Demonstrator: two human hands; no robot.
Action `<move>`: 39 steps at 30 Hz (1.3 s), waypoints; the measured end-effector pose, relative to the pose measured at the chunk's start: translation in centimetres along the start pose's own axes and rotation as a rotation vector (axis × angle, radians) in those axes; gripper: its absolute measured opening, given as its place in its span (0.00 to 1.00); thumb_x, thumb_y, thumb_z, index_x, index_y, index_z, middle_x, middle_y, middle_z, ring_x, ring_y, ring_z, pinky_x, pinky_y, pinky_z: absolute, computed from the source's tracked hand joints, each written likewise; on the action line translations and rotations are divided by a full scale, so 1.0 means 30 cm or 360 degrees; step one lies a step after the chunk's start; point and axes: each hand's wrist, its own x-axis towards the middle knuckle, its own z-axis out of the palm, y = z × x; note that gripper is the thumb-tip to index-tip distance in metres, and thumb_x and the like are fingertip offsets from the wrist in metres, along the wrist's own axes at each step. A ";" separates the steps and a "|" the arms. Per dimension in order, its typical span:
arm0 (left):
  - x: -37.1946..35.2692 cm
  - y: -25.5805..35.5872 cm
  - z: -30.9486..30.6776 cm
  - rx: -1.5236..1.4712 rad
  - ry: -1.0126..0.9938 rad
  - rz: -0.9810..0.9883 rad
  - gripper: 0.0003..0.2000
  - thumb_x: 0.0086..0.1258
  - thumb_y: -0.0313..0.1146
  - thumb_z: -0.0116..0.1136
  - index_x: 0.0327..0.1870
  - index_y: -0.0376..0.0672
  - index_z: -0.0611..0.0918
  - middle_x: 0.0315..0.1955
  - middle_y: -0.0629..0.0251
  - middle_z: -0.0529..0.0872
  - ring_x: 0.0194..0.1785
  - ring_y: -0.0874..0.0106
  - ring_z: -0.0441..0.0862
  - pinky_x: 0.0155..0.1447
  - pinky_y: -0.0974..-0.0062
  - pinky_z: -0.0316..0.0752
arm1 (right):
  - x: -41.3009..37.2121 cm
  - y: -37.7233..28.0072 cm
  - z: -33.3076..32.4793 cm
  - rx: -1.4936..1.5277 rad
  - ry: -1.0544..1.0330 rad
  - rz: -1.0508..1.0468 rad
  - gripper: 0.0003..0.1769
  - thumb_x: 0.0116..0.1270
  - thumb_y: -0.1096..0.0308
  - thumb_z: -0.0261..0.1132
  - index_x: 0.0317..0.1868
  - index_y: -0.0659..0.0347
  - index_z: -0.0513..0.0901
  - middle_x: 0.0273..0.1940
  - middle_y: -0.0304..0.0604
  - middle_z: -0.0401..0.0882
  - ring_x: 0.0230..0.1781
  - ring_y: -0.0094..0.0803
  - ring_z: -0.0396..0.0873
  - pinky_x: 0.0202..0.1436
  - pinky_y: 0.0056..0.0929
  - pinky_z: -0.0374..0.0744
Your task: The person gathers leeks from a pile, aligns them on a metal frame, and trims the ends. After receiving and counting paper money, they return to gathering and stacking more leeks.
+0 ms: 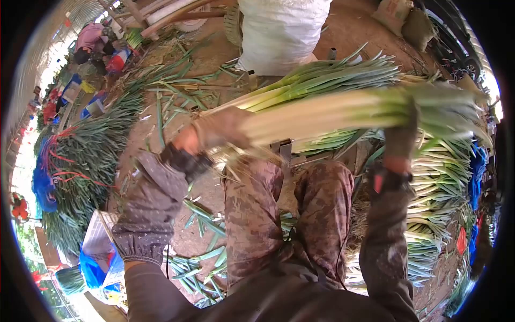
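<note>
A thick bundle of long green onions (322,114), blurred by motion, is held crosswise above my knees. My left hand (222,127), in a brownish glove, is closed around its pale root end. Toward the leafy end, my gloved right hand (402,131) grips the bundle from the near side; part of its fingers is hidden. Just behind the bundle lies another heap of green onions (343,75), its white stems to the left and dark leaves to the right. Several more green onions (437,182) are stacked in a pile to my right.
A large white sack (284,35) stands straight ahead. At left is a big pile of leafy bundles (88,177) with red ties. Loose cut leaves (206,263) litter the ground by my legs. A person (94,43) bends down at the far left. Sacks (418,29) sit far right.
</note>
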 end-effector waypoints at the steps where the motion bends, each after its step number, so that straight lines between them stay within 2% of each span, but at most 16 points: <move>1: -0.003 -0.044 -0.075 -0.0059 0.0015 -0.0132 0.31 0.51 0.38 0.77 0.57 0.35 0.83 0.43 0.65 0.88 0.45 0.75 0.82 0.53 0.75 0.79 | 0.034 0.085 0.094 0.0054 -0.0091 0.0067 0.22 0.73 0.57 0.65 0.60 0.63 0.80 0.55 0.47 0.83 0.57 0.37 0.80 0.67 0.38 0.76; 5: 0.059 -0.509 -0.272 -0.0051 0.0124 -0.0401 0.36 0.45 0.41 0.82 0.58 0.34 0.83 0.46 0.62 0.89 0.49 0.72 0.83 0.55 0.73 0.78 | 0.123 0.454 0.161 0.0345 0.0049 0.0530 0.17 0.69 0.61 0.70 0.54 0.61 0.82 0.50 0.45 0.84 0.54 0.39 0.81 0.64 0.40 0.78; 8: 0.111 -0.814 -0.267 0.0654 0.0109 -0.0498 0.37 0.44 0.42 0.83 0.57 0.33 0.83 0.47 0.63 0.89 0.50 0.70 0.83 0.57 0.70 0.77 | 0.111 0.656 0.015 -0.0009 0.0118 0.1140 0.20 0.71 0.60 0.69 0.56 0.63 0.80 0.50 0.48 0.84 0.52 0.45 0.83 0.58 0.45 0.83; 9: 0.092 -0.759 -0.242 0.0275 0.0037 -0.0581 0.38 0.43 0.43 0.85 0.57 0.33 0.83 0.48 0.64 0.89 0.51 0.70 0.82 0.59 0.67 0.76 | 0.099 0.663 -0.008 -0.0165 0.0148 0.1408 0.20 0.71 0.60 0.68 0.57 0.64 0.80 0.50 0.49 0.84 0.51 0.48 0.84 0.56 0.46 0.84; 11: 0.118 -0.974 -0.225 0.0247 0.0089 -0.0693 0.40 0.41 0.44 0.86 0.57 0.33 0.83 0.47 0.64 0.89 0.51 0.71 0.82 0.59 0.69 0.76 | 0.042 0.623 -0.051 -0.0331 -0.0031 0.1466 0.22 0.73 0.59 0.66 0.58 0.68 0.79 0.51 0.53 0.84 0.48 0.51 0.86 0.50 0.47 0.87; 13: 0.101 -0.907 -0.222 0.0075 0.0038 -0.0542 0.30 0.47 0.35 0.81 0.52 0.31 0.84 0.42 0.60 0.89 0.45 0.67 0.84 0.54 0.68 0.78 | -0.009 0.535 -0.036 -0.0614 -0.0128 0.1347 0.24 0.74 0.56 0.66 0.56 0.70 0.79 0.51 0.53 0.84 0.48 0.45 0.86 0.49 0.42 0.86; 15: 0.121 -0.981 -0.215 0.0030 0.0086 -0.0563 0.29 0.46 0.34 0.80 0.51 0.30 0.84 0.40 0.61 0.90 0.43 0.69 0.84 0.51 0.69 0.78 | -0.029 0.460 -0.027 -0.1039 -0.0383 0.1249 0.24 0.75 0.55 0.65 0.54 0.71 0.80 0.50 0.53 0.84 0.51 0.44 0.86 0.51 0.41 0.85; 16: 0.118 -0.965 -0.218 -0.0010 0.0076 -0.0572 0.30 0.46 0.35 0.81 0.51 0.30 0.84 0.40 0.61 0.90 0.43 0.69 0.84 0.51 0.70 0.78 | -0.045 0.440 -0.008 -0.1384 -0.0475 0.1067 0.22 0.71 0.55 0.69 0.53 0.66 0.82 0.50 0.47 0.85 0.53 0.41 0.84 0.54 0.40 0.84; 19: 0.123 -0.989 -0.221 -0.0154 0.0076 -0.0583 0.32 0.43 0.34 0.82 0.53 0.31 0.84 0.41 0.61 0.90 0.43 0.70 0.84 0.51 0.70 0.79 | -0.059 0.456 -0.008 -0.2694 -0.1114 -0.0532 0.29 0.61 0.55 0.74 0.58 0.61 0.81 0.53 0.43 0.84 0.59 0.42 0.80 0.62 0.43 0.78; 20: 0.119 -0.997 -0.221 -0.0131 0.0098 -0.0569 0.32 0.43 0.33 0.83 0.53 0.31 0.84 0.41 0.61 0.90 0.43 0.70 0.84 0.51 0.70 0.79 | -0.052 0.469 0.008 -0.2831 -0.1206 -0.0690 0.35 0.56 0.52 0.76 0.63 0.54 0.78 0.60 0.42 0.80 0.70 0.45 0.70 0.75 0.54 0.64; 23: 0.078 -0.893 -0.227 -0.0155 0.0081 -0.0664 0.35 0.42 0.31 0.83 0.57 0.32 0.83 0.43 0.63 0.89 0.44 0.71 0.84 0.52 0.71 0.79 | -0.008 0.519 0.082 -0.3047 -0.1451 -0.1057 0.42 0.54 0.48 0.77 0.68 0.48 0.73 0.68 0.42 0.73 0.72 0.47 0.66 0.77 0.61 0.57; 26: 0.024 -0.791 -0.224 -0.0056 0.0013 -0.0850 0.36 0.44 0.31 0.81 0.60 0.33 0.82 0.43 0.64 0.89 0.44 0.73 0.83 0.53 0.73 0.78 | 0.081 0.626 0.128 -0.3199 -0.1651 -0.1103 0.45 0.52 0.47 0.78 0.70 0.43 0.72 0.68 0.41 0.71 0.72 0.47 0.66 0.77 0.64 0.55; 29: 0.021 -0.836 -0.219 -0.0195 0.0012 -0.0731 0.37 0.44 0.30 0.80 0.61 0.33 0.81 0.44 0.65 0.89 0.46 0.73 0.83 0.54 0.74 0.77 | 0.148 0.686 0.168 -0.3230 -0.1908 -0.0918 0.45 0.52 0.46 0.78 0.70 0.45 0.72 0.66 0.43 0.73 0.71 0.46 0.68 0.77 0.60 0.57; 33: 0.003 -0.847 -0.209 -0.0404 0.0033 -0.0626 0.37 0.46 0.25 0.79 0.64 0.36 0.80 0.50 0.64 0.88 0.52 0.72 0.83 0.62 0.75 0.75 | 0.190 0.666 0.183 -0.3130 -0.2178 -0.0861 0.47 0.47 0.55 0.79 0.70 0.51 0.72 0.62 0.47 0.76 0.68 0.44 0.71 0.74 0.51 0.64; 37: 0.002 -0.830 -0.211 -0.0081 0.0066 -0.0790 0.34 0.47 0.24 0.78 0.61 0.34 0.81 0.49 0.64 0.88 0.50 0.73 0.83 0.59 0.74 0.77 | 0.187 0.676 0.202 -0.3251 -0.2284 -0.0807 0.47 0.44 0.59 0.79 0.68 0.52 0.73 0.58 0.48 0.77 0.65 0.45 0.72 0.71 0.47 0.67; 39: -0.017 -0.888 -0.195 -0.0436 0.0060 -0.0644 0.34 0.47 0.24 0.78 0.61 0.33 0.81 0.48 0.66 0.88 0.49 0.74 0.83 0.58 0.75 0.78 | 0.194 0.668 0.204 -0.3215 -0.2288 -0.1024 0.45 0.46 0.58 0.79 0.67 0.52 0.73 0.55 0.45 0.78 0.61 0.44 0.74 0.68 0.45 0.69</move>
